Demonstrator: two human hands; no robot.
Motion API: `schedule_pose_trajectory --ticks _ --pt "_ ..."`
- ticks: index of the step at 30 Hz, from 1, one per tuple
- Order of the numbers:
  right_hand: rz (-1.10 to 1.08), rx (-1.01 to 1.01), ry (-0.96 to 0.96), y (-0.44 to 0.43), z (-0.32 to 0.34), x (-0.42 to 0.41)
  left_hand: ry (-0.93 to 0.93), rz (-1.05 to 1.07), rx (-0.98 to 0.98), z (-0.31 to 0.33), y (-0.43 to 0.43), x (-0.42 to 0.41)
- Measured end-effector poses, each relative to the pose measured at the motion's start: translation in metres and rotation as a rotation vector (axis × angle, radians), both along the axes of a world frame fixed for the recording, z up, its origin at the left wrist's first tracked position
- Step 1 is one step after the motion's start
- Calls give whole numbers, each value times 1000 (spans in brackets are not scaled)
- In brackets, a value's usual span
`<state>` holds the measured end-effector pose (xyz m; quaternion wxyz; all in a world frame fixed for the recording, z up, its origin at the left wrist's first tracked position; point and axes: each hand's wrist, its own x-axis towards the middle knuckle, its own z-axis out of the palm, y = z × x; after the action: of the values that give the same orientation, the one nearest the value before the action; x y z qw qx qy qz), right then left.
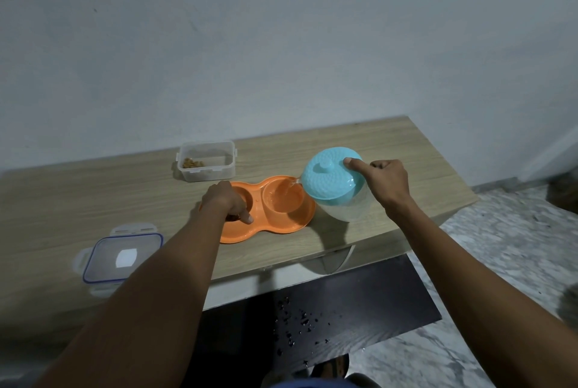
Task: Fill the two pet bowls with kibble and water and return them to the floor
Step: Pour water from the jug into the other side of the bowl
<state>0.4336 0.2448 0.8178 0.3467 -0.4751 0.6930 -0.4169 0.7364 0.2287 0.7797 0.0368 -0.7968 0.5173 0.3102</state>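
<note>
An orange double pet bowl point(294, 225) lies on the wooden table point(359, 143). My left hand point(223, 200) covers its left cup and grips the near rim; dark kibble shows under my fingers. My right hand point(386, 182) grips a clear jug point(347, 206), tilted toward the bowl, with my index finger pressing its turquoise lid point(331, 174). A thin stream of water point(292, 184) runs from the spout into the right cup point(283, 198), which holds some water.
A clear kibble container point(215, 168), nearly empty, stands behind the bowl. Its blue-rimmed lid point(119, 257) lies at the table's near left. Below the table edge a dark panel point(359, 300) carries water drops. Marble floor point(500, 246) lies to the right.
</note>
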Motion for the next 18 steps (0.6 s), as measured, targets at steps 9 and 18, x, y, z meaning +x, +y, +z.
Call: schedule_pose_trajectory --ticks 9,18 --pt "4 -21 19 0 4 -1 -10 -1 9 -1 -1 0" --pt "-4 -31 -19 0 5 -2 -13 0 11 -1 -1 -1"
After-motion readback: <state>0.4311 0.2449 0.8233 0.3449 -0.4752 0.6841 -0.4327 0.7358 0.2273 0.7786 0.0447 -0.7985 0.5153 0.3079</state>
